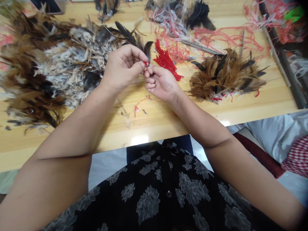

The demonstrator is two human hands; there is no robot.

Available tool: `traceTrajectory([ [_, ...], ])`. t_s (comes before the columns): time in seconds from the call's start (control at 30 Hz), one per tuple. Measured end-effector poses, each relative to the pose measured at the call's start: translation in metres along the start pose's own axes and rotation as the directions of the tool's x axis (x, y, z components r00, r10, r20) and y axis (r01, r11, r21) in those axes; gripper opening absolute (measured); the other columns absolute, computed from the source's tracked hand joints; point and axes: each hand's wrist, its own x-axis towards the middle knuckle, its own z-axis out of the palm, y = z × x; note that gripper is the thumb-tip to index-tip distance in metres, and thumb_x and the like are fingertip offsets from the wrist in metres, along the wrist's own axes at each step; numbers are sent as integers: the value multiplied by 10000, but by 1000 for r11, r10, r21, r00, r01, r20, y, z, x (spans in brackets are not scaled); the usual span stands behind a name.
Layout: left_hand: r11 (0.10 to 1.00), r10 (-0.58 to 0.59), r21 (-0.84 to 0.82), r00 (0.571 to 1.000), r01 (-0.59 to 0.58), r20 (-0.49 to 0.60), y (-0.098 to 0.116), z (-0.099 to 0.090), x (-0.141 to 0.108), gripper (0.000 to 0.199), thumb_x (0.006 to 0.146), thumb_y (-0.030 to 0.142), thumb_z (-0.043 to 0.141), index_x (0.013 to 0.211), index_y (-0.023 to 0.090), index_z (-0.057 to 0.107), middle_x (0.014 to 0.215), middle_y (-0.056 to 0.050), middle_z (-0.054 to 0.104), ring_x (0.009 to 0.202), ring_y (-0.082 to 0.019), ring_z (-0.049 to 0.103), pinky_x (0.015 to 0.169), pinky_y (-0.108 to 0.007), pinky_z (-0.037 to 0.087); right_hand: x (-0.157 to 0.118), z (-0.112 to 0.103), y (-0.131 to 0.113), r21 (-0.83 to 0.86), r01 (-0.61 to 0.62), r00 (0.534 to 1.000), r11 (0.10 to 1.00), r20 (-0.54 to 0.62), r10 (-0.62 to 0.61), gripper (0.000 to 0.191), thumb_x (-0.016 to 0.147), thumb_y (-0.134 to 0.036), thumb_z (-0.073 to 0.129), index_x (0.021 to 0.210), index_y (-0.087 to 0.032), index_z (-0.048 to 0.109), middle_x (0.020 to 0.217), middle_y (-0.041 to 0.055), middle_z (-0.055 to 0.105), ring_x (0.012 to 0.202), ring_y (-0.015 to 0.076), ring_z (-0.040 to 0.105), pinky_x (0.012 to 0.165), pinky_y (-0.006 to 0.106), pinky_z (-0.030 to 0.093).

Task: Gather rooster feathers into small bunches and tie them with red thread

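My left hand (pixel 121 69) and my right hand (pixel 162 81) meet fingertip to fingertip above the table, both closed in a pinch. Between them stands a dark curved feather (pixel 148 49), its lower end hidden by the fingers. A bit of red string (pixel 145 63) shows at the pinch, beside my left thumb; which fingers hold it I cannot tell. Just behind my right hand lies a bundle of cut red strings (pixel 166 61). To the left, close to my left hand, spreads a large heap of brown, black and pale fluffy feathers (pixel 72 61).
A brown feather bunch (pixel 222 75) with red ties lies to the right. Tangled pink and white plastic strips (pixel 173 29), dark feathers (pixel 201 14) and a thin grey rod (pixel 202 46) are at the back. Red string scraps (pixel 136 109) lie near the wooden table's (pixel 166 123) front edge.
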Motion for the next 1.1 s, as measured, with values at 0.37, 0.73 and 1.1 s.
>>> traceTrajectory([
  [0.37, 995, -44, 87, 999, 45, -10, 37, 10, -3, 651, 1037, 1014, 852, 1028, 375, 731, 970, -51, 889, 806, -294, 818, 824, -642, 786, -4, 1, 1, 8, 3, 1000, 1000, 2, -3, 610, 1376, -213, 512, 767, -197, 469, 674, -93, 508, 518, 7, 333, 510, 92, 253],
  [0.73, 960, 23, 281, 999, -10, -42, 0, 10, -5, 409, 1154, 647, 934, 1243, 320, 705, 1069, -34, 779, 1091, -290, 715, 1040, -536, 611, -2, 2, 3, 38, -19, 1000, 999, -6, 19, 606, 1396, -267, 469, 793, -212, 464, 640, -104, 482, 502, 16, 326, 510, 91, 251],
  [1.1, 836, 114, 545, 991, -60, -65, 65, 19, -18, 96, 1127, 425, 722, 1037, 427, 753, 1140, -90, 890, 1270, -413, 846, 1215, -723, 670, 4, -1, 8, 65, -38, 999, 997, -13, 38, 501, 1346, -224, 496, 852, -255, 419, 685, -93, 490, 525, 50, 316, 512, 101, 276],
])
